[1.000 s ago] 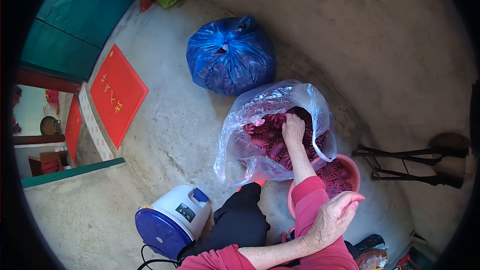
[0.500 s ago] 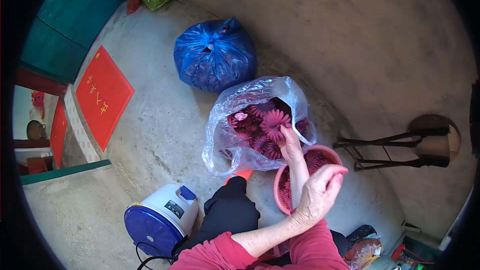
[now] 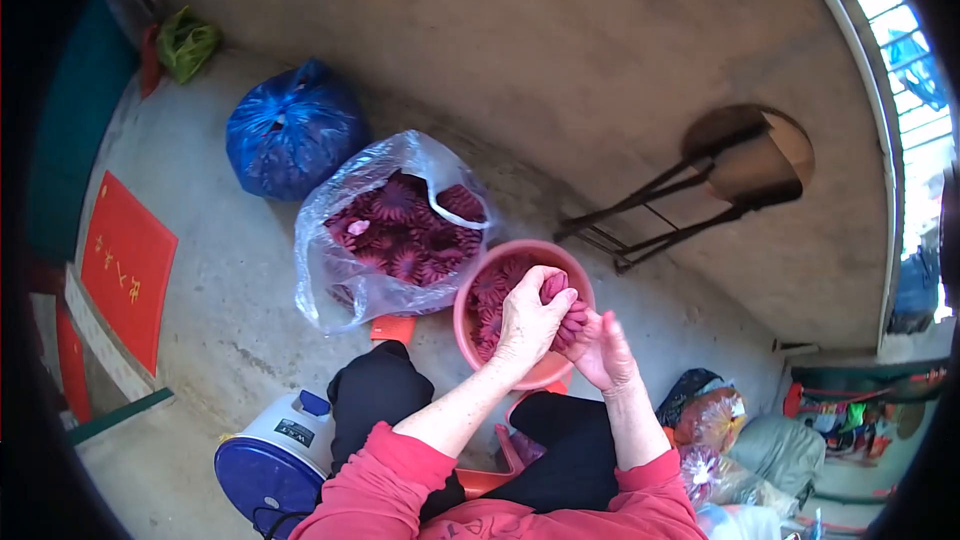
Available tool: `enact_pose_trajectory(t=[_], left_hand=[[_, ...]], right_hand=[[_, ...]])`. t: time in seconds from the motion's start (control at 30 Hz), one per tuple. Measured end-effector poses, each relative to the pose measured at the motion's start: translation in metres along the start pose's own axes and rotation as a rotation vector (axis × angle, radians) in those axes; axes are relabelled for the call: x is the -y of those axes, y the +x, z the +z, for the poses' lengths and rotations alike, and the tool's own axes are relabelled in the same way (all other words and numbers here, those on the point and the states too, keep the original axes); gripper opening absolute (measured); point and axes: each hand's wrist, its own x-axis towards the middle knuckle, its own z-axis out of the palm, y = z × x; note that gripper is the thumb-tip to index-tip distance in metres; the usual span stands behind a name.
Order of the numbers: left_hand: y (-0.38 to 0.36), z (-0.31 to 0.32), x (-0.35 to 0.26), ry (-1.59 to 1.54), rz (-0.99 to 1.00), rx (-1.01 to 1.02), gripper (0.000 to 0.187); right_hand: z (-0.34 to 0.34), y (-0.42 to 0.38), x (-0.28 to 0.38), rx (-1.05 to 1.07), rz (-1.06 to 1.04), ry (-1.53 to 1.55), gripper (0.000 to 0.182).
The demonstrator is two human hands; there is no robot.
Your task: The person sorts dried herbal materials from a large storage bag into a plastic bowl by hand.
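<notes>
A dark pink flower head (image 3: 574, 324) with many narrow petals is between my two hands, above the near right side of a pink basin (image 3: 464, 328). My left hand (image 3: 532, 318) is closed, thumb and fingers pinching the petals from the left. From the right, my right hand (image 3: 603, 355) cups the same flower head, its thumb side raised; some of its fingers are hidden. More flower heads (image 3: 490, 290) of this kind lie inside the basin. Left of it, an open clear plastic bag (image 3: 320, 285) is full of similar flower heads (image 3: 405, 230), with one small pale pink piece among them.
Behind the clear bag sits a tied blue bag (image 3: 290, 135). A folding stool (image 3: 690, 180) leans by the wall at right. A white bucket with a blue lid (image 3: 270, 475) stands near my left leg. Several filled bags (image 3: 775, 450) lie at lower right. A red sheet (image 3: 130, 270) is at left.
My right hand has moved from the clear bag to the basin, bringing a flower head. My left hand has come round to grip it too. The view has swung right.
</notes>
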Motion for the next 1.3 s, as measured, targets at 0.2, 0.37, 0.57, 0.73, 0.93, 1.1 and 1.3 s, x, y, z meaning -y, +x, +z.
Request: enact_pose_trajectory(t=[0.2, 0.37, 0.57, 0.73, 0.93, 1.1, 1.3], left_hand=[[0.0, -0.014, 0.008, -0.251, 0.016, 0.174, 0.026], [0.006, -0.052, -0.006, 0.238, -0.01, 0.204, 0.028], [0.005, -0.053, 0.001, 0.213, -0.25, 0.349, 0.026], [0.005, -0.064, -0.004, -0.139, -0.269, 0.389, 0.027], [0.018, -0.076, 0.019, -0.171, -0.142, 0.195, 0.026], [0.031, -0.085, 0.023, -0.31, -0.115, 0.204, 0.027], [0.01, -0.072, 0.02, -0.138, -0.11, 0.251, 0.021]], right_hand=[[-0.025, -0.002, -0.041, -0.237, -0.269, -0.331, 0.019], [-0.018, 0.005, -0.051, -0.412, -0.502, -0.534, 0.014], [0.012, 0.013, -0.054, -0.462, -0.967, -1.499, 0.016], [0.021, 0.013, -0.056, -0.47, -0.958, -1.618, 0.022], [0.016, 0.011, -0.068, -0.515, -0.51, -0.977, 0.019], [-0.009, 0.029, -0.06, -0.484, -1.056, -1.59, 0.018], [0.028, 0.026, -0.079, -0.385, -0.511, -0.562, 0.015]])
